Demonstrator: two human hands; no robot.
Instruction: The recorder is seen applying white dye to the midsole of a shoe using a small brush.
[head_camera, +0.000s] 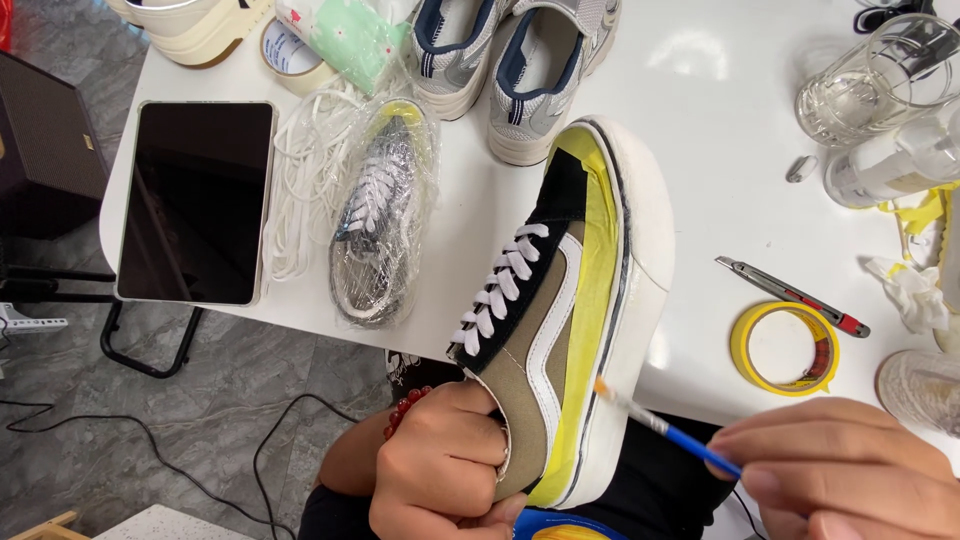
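Between right fingers (800, 470), brush (668, 432), touching sneaker (560, 300)

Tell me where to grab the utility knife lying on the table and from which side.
Take the utility knife around the middle of its slim handle, coming from above with fingers across its width. It lies flat and diagonal on the white table, so only the top and long edges are free. The grey end toward the sneaker looks like the blade end; avoid it. The yellow tape roll crowds the lower side.
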